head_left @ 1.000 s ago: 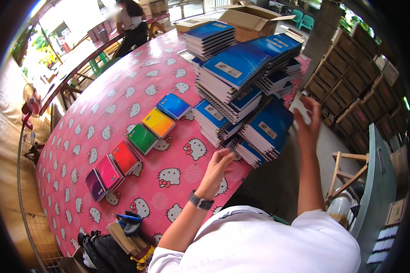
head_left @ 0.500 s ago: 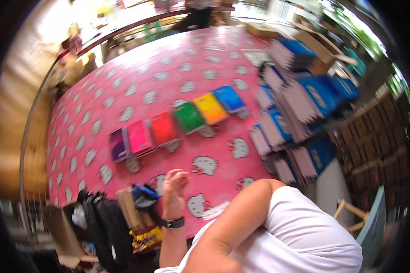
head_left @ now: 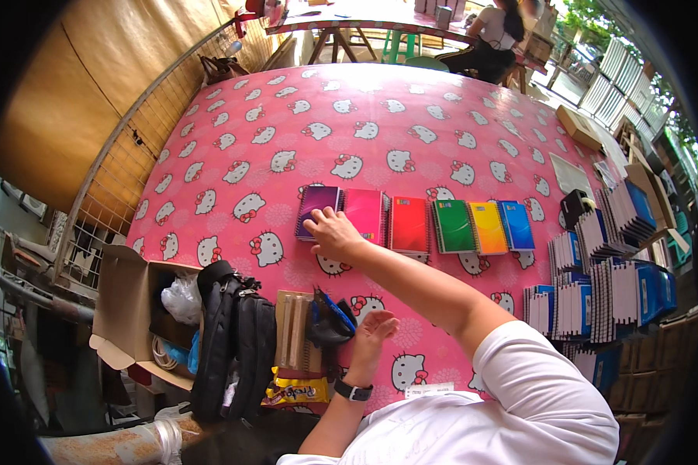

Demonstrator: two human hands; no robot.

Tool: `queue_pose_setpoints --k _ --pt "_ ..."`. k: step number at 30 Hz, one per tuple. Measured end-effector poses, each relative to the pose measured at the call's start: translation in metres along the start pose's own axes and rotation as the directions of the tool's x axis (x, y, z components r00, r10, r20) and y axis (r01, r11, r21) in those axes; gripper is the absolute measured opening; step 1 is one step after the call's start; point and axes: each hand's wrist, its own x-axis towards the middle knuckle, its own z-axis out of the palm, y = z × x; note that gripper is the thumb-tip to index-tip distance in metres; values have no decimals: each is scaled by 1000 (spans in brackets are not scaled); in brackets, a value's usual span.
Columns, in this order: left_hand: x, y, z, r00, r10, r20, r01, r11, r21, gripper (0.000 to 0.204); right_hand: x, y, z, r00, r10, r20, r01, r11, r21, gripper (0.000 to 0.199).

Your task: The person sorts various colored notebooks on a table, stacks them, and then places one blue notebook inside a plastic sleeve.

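Right hand (head_left: 335, 232), fingers spread, resting on purple notebook (head_left: 318, 211) at end of coloured row; left hand (head_left: 374, 329) open, empty, beside dark pouch (head_left: 327, 322) on pink tablecloth (head_left: 380, 124).

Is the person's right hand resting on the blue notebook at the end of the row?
No, the right hand rests at the purple notebook, the opposite end of the row from the blue notebook.

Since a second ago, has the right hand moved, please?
Yes. The right hand left the blue stacks and crossed to the purple notebook.
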Motion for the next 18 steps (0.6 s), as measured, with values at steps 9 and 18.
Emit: queue_pose_setpoints --k 9,18 --pt "-6 2 -4 1000 30 7 -30 999 -25 16 19 39 21 984 -177 27 179 976 -123 24" --pt "-13 114 14 534 845 -30 -413 292 863 44 -47 41 -114 973 -168 157 1 684 729 27"
